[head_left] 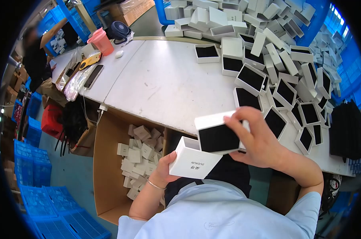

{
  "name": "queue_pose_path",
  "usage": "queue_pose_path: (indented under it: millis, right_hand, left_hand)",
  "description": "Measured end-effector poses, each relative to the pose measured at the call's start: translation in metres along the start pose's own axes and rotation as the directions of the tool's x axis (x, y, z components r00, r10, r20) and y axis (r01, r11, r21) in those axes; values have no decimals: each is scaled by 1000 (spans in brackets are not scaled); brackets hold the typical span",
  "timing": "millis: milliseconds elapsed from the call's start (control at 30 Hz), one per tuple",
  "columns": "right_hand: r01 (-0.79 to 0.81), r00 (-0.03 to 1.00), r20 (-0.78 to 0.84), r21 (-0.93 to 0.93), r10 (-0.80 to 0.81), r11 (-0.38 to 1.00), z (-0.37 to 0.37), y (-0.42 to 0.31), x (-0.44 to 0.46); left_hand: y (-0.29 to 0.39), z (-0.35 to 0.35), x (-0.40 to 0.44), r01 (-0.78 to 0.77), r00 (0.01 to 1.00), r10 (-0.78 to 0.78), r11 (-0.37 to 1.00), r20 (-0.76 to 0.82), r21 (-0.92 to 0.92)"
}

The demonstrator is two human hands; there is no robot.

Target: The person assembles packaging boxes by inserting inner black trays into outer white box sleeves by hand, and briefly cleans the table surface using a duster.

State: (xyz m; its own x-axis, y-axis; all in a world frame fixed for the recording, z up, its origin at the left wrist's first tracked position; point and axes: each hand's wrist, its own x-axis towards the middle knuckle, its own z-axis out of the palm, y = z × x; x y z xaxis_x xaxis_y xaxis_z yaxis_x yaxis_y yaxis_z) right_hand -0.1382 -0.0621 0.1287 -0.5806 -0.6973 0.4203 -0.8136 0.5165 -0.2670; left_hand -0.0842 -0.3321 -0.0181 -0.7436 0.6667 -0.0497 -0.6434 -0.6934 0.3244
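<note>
1. White sleeve (194, 160), 5 o'clock, gripped by L hand (167, 168); black-lined tray (218, 138), 4 o'clock, pinched by R hand (260, 143), not yet inserted.
2. Prob. done: boxes (136, 155) piled in carton (107, 171), 8 o'clock.
3. Remaining, apparently: many loose trays (252, 77) on surface (164, 79), approx. 2 o'clock.

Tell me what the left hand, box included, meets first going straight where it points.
Most likely the black-lined tray held by the right hand, just beyond the white box in the left hand; depth, and whether tray and box already touch, cannot be told from this view.
</note>
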Motion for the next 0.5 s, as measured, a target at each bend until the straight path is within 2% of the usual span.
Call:
queue_pose_path:
  millis: [33,67,100,133,167,233,267,367,433,467,500]
  right_hand:
    - [-2,1000,2,0,2,1000,-1,1,-1]
    - [82,992,94,-14,-80,997,-2,1,-3]
    - [167,969,186,-19,-161,986,-3,0,-3]
    - [160,958,240,1,-156,987,-7,-3,-3]
    - [159,958,242,7,-156,987,-9,-4,-4]
    - [262,931,288,-95,-225,960,-13,-2,-7]
    - [258,930,292,-90,-222,962,-13,-4,-9]
    - [306,918,293,-91,-268,948,-12,-10,-16]
    - [339,875,400,-105,-272,935,-16,-9,-19]
    - [335,875,403,-107,-268,936,-15,-10,-20]
    - [244,905,320,147,-280,959,-11,-12,-22]
  left_hand:
    - [2,-2,-2,12,999,-14,999,49,35]
    - [4,-2,-3,13,999,-15,999,49,32]
    - [9,-1,-4,126,992,-123,985,-33,119]
    - [12,1,-5,242,967,-221,950,-124,195]
    - [15,2,-5,243,967,-221,951,-127,190]
    - [20,6,-2,352,936,-336,898,-106,264]
    - [23,13,1,379,925,-360,867,-118,323]
    - [18,12,3,453,891,-426,830,-153,327]
    - [16,12,5,478,878,-453,818,-154,319]
    - [12,15,6,459,889,-432,839,-156,294]
    - [9,20,9,441,897,-413,855,-158,272]
